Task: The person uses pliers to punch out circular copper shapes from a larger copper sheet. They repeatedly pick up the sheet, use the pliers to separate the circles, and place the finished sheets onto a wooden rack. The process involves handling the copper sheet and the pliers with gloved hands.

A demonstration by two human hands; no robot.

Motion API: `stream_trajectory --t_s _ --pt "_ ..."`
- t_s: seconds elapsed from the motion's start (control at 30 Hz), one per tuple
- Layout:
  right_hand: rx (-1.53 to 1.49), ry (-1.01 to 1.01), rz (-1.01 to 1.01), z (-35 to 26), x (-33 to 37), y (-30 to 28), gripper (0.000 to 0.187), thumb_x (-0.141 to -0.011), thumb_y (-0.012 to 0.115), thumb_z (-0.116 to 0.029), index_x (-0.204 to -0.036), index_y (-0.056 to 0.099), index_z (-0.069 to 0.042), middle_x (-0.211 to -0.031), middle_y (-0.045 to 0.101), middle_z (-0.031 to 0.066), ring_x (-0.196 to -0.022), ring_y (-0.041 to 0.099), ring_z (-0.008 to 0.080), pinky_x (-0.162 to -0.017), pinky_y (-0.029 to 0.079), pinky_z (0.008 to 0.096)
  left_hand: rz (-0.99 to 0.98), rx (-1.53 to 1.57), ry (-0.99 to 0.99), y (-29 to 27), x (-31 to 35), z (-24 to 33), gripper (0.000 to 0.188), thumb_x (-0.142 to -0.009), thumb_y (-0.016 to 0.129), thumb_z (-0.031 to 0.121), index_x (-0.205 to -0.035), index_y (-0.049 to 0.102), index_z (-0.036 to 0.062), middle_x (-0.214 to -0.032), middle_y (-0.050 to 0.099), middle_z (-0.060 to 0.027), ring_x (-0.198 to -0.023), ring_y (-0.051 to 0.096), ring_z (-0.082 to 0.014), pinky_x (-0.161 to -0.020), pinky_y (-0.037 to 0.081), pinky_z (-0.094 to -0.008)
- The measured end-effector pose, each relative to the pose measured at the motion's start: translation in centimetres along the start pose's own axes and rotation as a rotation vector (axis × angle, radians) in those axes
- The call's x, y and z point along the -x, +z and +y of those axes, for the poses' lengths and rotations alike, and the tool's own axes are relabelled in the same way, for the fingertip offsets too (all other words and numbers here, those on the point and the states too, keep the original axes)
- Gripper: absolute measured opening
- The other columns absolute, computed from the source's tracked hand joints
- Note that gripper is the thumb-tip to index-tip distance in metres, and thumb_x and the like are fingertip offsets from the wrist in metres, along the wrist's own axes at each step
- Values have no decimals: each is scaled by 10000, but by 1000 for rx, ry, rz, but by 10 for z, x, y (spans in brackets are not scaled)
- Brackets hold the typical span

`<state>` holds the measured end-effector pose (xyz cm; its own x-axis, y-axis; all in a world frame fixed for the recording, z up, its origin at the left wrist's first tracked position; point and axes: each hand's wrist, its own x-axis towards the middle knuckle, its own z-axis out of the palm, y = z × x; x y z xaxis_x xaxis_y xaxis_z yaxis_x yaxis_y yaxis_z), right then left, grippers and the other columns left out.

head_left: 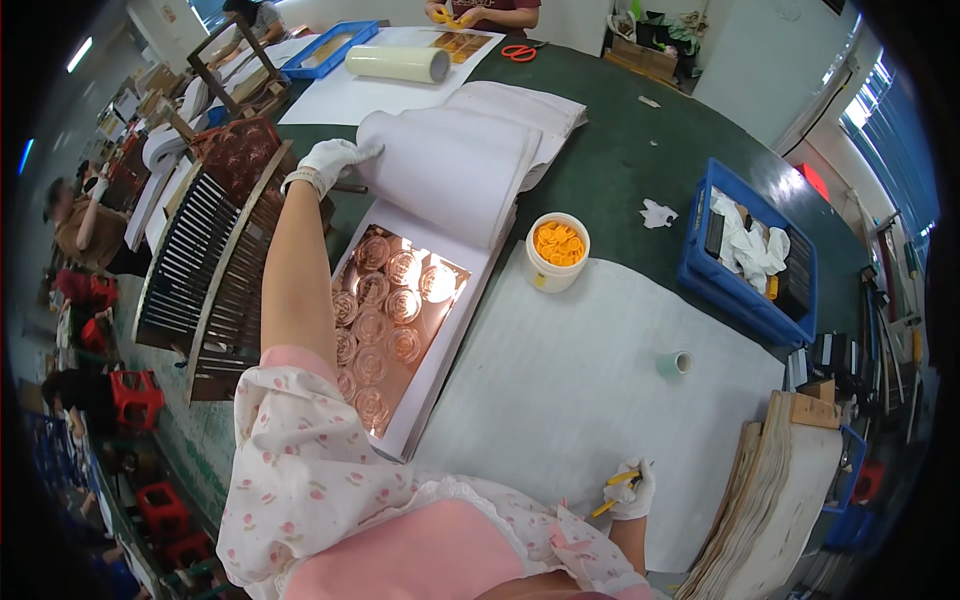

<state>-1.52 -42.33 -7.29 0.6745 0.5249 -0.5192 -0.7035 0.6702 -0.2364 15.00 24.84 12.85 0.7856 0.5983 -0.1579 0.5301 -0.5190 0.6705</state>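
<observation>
My left hand (334,166), in a white glove, grips the edge of a stack of white paper sheets (445,165), folded back toward the far side. Under the lifted sheets lies a shiny copper-coloured sheet (428,330) with rows of round, rose-like raised shapes, resting on more white paper. In its white glove, my right hand (632,490) is closed around a tool with two yellow handles (622,478), low over the pale paper covering the table; its working end is hidden. A white tub (557,275) of small orange-yellow pieces (559,243) stands right of the stack.
A blue crate (700,270) with white crumpled material sits at the right. Nearby are a small pale green tube (675,364) and a stack of worn boards (765,500). Slatted wooden furniture (205,270) borders the left. Across the table are red scissors (519,53), a large roll (397,64) and another person (495,18).
</observation>
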Motion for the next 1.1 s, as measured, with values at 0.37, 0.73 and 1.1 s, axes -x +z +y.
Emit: stream_trajectory --t_s 0.37,0.73,1.1 --pt "96 -59 33 2 -1 -2 343 -944 412 -403 -946 569 -99 -562 475 23 -303 308 109 -313 256 265 149 185 69 2 -10 22 522 -729 739 495 -955 651 32 -774 577 28 -668 467 -65 -642 387 -198" --pt "78 -34 -100 0 -6 -9 381 -939 409 -433 -836 559 -99 -519 441 17 -308 300 112 -320 250 255 77 12 424 5 24 90 648 -762 669 522 -1140 613 -1 -888 628 -15 -744 518 -98 -696 423 -217" --pt "788 -186 91 -11 -58 131 182 -846 651 -195 -861 635 -15 -622 510 -10 -439 389 55 -363 237 200 -366 -46 436 31 127 113 201 -783 738 202 -874 714 25 -804 671 -5 -696 557 -69 -685 465 -224"
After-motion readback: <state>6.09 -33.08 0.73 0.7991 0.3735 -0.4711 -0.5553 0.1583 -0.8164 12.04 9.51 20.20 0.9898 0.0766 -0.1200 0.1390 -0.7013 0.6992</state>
